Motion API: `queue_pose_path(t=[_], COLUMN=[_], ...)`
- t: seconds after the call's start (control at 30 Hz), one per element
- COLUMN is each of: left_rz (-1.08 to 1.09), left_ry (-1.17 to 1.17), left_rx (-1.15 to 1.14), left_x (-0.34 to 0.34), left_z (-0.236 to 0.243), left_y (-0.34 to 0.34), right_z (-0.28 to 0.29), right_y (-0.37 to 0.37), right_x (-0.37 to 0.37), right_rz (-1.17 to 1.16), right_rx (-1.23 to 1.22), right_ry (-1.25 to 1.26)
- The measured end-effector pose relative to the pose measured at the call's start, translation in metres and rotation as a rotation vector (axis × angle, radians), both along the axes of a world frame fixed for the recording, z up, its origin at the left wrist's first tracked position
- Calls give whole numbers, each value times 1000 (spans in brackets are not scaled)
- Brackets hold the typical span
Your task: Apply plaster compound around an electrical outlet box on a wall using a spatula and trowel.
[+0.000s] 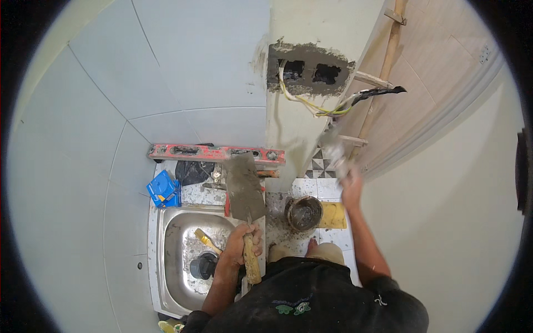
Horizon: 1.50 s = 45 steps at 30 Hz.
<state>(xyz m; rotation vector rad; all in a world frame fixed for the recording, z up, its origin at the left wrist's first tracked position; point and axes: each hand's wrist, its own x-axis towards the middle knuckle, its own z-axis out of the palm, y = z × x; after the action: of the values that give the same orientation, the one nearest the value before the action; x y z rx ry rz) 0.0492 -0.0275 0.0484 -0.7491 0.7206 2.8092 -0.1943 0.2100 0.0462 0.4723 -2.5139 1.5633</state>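
Observation:
My left hand (pixel 243 242) is wrapped round the wooden handle of a trowel (pixel 246 191), over the edge of the sink. Wet grey mortar covers much of its broad blade. My right hand (pixel 350 183) reaches out on the right, closed round a pale tool smeared by motion (pixel 335 150); its kind cannot be made out. Ahead, grey mortar (pixel 311 54) surrounds two dark box openings in the wall. White and yellow-green wires (pixel 311 105) hang from the left opening, some running into a black-wrapped end. A mortar-stained bucket (pixel 303 214) stands on the floor below.
A red level (pixel 216 152) lies behind the steel sink (pixel 164 261), which holds a paintbrush (pixel 208 241) and a dark plastic fitting (pixel 204 266). A blue box (pixel 164 190) sits beside a black bag (pixel 194 172). A wooden ladder (pixel 383 72) leans at the right.

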Motion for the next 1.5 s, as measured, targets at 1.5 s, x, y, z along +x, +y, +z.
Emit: queue_pose_path(t=[1.5], left_rz=[134], left_ry=[-33], left_rx=[-125], left_x=[27], left_z=[9], left_y=[-7], right_z=[80], right_y=[-191], right_x=[-32], right_rz=[151], right_rx=[-255], right_ry=[485])
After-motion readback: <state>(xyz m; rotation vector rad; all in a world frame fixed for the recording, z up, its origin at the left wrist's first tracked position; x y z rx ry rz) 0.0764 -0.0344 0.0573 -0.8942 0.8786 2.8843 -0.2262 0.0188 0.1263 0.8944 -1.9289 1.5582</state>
